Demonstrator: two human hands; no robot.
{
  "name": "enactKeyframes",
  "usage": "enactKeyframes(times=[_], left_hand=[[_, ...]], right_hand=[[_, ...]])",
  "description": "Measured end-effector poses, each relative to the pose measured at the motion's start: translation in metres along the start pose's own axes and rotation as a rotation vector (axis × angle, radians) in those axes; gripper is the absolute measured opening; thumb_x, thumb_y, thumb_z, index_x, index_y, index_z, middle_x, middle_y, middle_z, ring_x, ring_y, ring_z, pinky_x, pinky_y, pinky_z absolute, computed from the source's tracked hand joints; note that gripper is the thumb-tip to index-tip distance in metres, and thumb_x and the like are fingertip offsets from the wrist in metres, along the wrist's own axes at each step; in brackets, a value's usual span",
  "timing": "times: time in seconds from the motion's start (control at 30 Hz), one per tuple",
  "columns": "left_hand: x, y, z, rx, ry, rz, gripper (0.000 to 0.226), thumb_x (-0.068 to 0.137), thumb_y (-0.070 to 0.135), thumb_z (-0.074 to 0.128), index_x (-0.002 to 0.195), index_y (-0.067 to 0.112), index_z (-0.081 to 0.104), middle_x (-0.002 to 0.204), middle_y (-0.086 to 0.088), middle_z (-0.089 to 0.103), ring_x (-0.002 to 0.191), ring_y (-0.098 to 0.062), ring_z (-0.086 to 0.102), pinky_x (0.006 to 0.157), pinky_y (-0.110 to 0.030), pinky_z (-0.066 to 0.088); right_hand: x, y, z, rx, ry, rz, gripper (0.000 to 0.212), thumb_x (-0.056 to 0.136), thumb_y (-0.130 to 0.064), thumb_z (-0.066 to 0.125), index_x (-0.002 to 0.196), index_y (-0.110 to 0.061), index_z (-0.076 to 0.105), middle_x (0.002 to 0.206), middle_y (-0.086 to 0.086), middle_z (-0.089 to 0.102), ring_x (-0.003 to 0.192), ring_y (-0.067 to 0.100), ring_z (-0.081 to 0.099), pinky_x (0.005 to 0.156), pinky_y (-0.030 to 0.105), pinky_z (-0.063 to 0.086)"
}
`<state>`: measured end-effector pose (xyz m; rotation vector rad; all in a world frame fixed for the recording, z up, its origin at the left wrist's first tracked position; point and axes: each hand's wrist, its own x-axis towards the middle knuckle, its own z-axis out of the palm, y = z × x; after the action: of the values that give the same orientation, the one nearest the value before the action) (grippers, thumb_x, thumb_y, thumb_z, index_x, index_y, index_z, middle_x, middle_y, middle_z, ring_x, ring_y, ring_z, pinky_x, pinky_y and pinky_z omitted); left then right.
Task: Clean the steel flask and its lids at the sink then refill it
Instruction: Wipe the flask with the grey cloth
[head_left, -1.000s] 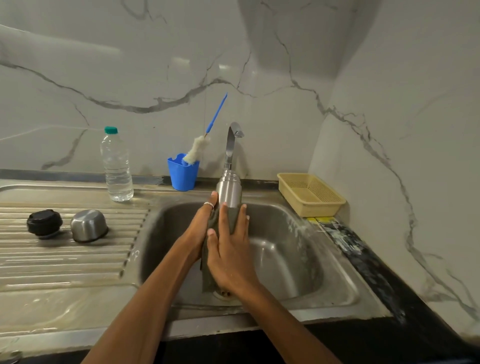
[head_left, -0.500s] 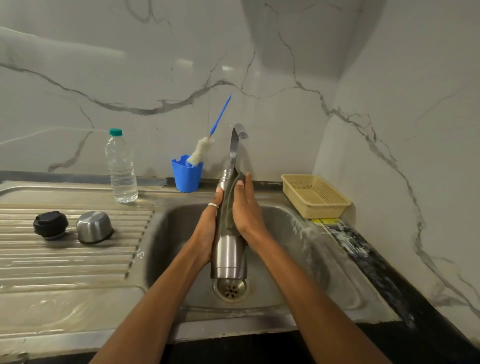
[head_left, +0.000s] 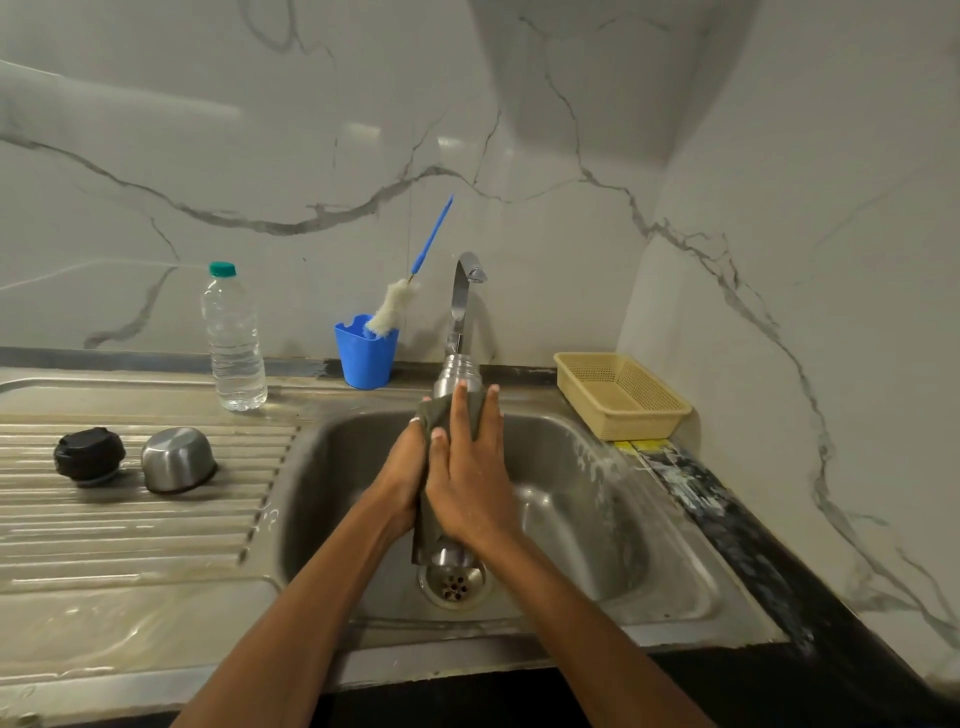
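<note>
While a grey cloth (head_left: 441, 410) is wrapped round its body, the steel flask (head_left: 457, 370) stands nearly upright over the sink (head_left: 613, 530), gripped by two bare hands in the head view. The left hand (head_left: 397, 480) holds the flask from the left side, its fingers curling away behind the cloth and mostly hidden, a ring (head_left: 414, 420) showing at one knuckle. The right hand (head_left: 470, 488) is clamped over the cloth from the front, thumb on the left edge, two fingertips (head_left: 460, 387) pointing up toward the bare neck, the remaining fingers hidden round the far side. Only the flask's neck above the fingertips and its base below the right palm show. Directly under that base lies the drain (head_left: 453, 584). Just beyond the fingertips rises the tap (head_left: 462, 291), its spout over the flask's open mouth; whether water runs cannot be told. Left of the fingertips, against the wall, a blue cup (head_left: 365, 358) holds a bottle brush (head_left: 395, 306), and further left stands a clear water bottle (head_left: 232, 343) with a green cap. Well apart to the left of the left hand, on the ribbed drainboard (head_left: 130, 525), a black lid (head_left: 89, 455) and a steel cap (head_left: 176, 460) sit side by side. Right of the fingers, a yellow basket (head_left: 623, 395) rests at the sink's back corner
</note>
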<state>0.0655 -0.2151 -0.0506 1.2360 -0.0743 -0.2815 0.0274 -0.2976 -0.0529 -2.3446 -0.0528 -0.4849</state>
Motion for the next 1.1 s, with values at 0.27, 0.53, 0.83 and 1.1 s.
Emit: enactKeyframes(times=[0.27, 0.53, 0.83, 1.1], left_hand=[[0.002, 0.007, 0.009, -0.210, -0.120, -0.065, 0.070, 0.096, 0.072, 0.041, 0.130, 0.016, 0.068, 0.122, -0.015, 0.072, 0.105, -0.028, 0.071, 0.093, -0.045, 0.056], [0.013, 0.003, -0.009, -0.122, 0.171, 0.037, 0.057, 0.101, 0.060, 0.044, 0.118, 0.012, 0.070, 0.099, -0.013, 0.078, 0.097, -0.027, 0.075, 0.091, -0.043, 0.058], [0.008, 0.011, -0.010, -0.315, 0.172, -0.058, 0.056, 0.098, 0.062, 0.048, 0.115, 0.010, 0.060, 0.101, -0.017, 0.073, 0.091, -0.028, 0.071, 0.082, -0.042, 0.058], [0.003, 0.006, 0.001, -0.215, -0.167, -0.064, 0.069, 0.099, 0.070, 0.038, 0.130, 0.015, 0.068, 0.120, -0.014, 0.073, 0.103, -0.025, 0.072, 0.087, -0.042, 0.055]], right_hand=[[0.061, -0.018, -0.026, 0.236, 0.017, 0.057, 0.057, 0.110, -0.042, 0.026, 0.163, -0.031, 0.007, 0.171, -0.003, 0.004, 0.157, 0.016, 0.008, 0.124, 0.038, 0.012], [0.001, -0.004, -0.002, 0.148, -0.124, 0.089, 0.064, 0.107, -0.054, 0.024, 0.160, -0.039, -0.009, 0.171, -0.004, 0.005, 0.154, 0.021, 0.023, 0.122, 0.045, 0.028], [-0.027, 0.005, 0.004, -0.025, -0.131, -0.092, 0.066, 0.108, -0.046, 0.026, 0.156, -0.044, -0.019, 0.168, -0.007, -0.021, 0.157, 0.023, 0.005, 0.122, 0.050, 0.030], [0.055, -0.015, -0.021, 0.094, -0.003, -0.008, 0.063, 0.108, -0.045, 0.028, 0.162, -0.034, -0.004, 0.171, 0.001, -0.009, 0.157, 0.022, 0.004, 0.126, 0.048, 0.018]])
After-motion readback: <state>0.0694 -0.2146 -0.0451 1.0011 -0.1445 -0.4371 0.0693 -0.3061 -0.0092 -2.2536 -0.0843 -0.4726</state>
